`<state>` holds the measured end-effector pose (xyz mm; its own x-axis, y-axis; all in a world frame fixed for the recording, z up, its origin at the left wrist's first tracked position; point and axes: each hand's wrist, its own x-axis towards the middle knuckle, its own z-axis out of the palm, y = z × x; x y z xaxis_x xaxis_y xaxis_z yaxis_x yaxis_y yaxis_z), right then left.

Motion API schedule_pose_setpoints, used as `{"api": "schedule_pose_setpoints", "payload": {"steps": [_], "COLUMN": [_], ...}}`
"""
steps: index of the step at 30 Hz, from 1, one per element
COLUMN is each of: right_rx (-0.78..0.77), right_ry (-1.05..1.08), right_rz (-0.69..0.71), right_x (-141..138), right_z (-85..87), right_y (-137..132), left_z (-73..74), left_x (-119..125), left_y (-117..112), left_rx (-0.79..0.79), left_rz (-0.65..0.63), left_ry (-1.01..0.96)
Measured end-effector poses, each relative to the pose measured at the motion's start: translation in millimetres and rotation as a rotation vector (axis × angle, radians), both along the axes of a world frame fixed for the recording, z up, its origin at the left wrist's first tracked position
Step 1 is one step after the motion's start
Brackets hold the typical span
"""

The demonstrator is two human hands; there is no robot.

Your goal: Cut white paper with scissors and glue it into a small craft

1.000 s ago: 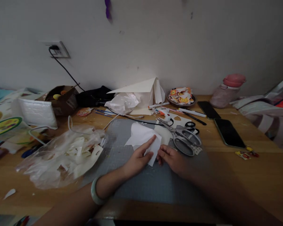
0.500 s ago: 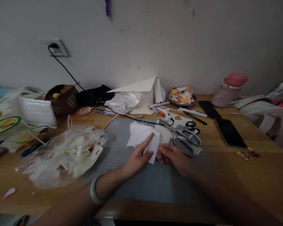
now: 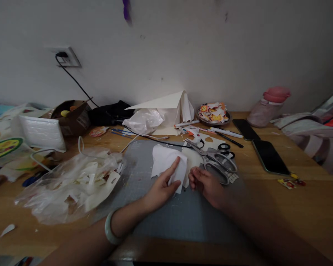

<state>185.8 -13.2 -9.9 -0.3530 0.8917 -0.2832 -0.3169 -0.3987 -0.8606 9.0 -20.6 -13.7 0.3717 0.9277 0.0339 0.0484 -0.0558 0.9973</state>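
Note:
A white sheet of paper (image 3: 165, 159) with an uneven left edge lies on the grey cutting mat (image 3: 144, 221). My left hand (image 3: 161, 187) rests on the sheet, index finger stretched out along it and thumb apart. To the right of the paper's edge is my right hand (image 3: 208, 186), its fingers curled and thumb pressed against them. Whatever those fingers may hold is hidden. Large grey scissors (image 3: 211, 159) lie just beyond my right hand, over a cream paper scrap (image 3: 193, 158). The black handles of a smaller pair of scissors (image 3: 224, 146) show behind them.
A plastic bag of paper scraps (image 3: 80, 184) spreads at left. A glue gun (image 3: 194, 133), markers (image 3: 226, 132) and a bowl of cutouts (image 3: 213, 114) sit behind the mat. Two phones (image 3: 270, 157) and a pink bottle (image 3: 269, 107) stand or lie at right. A cable (image 3: 155, 137) crosses the mat's back edge.
My right hand has shifted slightly up and to the right, its fingers drawn a little away from the paper's edge. My left hand stays on the sheet.

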Motion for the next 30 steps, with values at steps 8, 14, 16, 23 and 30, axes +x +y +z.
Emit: {"api": "schedule_pose_setpoints", "payload": {"steps": [8,14,16,23,30], "right_rx": [0.07,0.065,0.021,0.081,0.145], "right_ry": [-0.21,-0.041,0.012,-0.235,-0.189], "right_rz": [0.209,0.177,0.13,0.249,0.248], "right_x": [-3.0,-4.1,-0.8,-1.5,-5.9], "right_z": [-1.4,-3.5,-2.1,-0.4,-4.1], "right_y": [-4.8,-4.7,-1.3,-3.7,-5.0], "left_z": [-2.6,1.0,1.4,-3.3,-0.4], "left_x": [1.1,0.6,0.3,0.7,2.3], "left_y": [0.0,-1.1,-0.7,0.1,-2.7], "left_rx": [0.005,-0.003,-0.005,0.032,0.015], "left_rz": [0.007,0.03,0.055,0.105,0.091], "left_ry": [0.011,0.014,0.012,0.092,0.093]}}
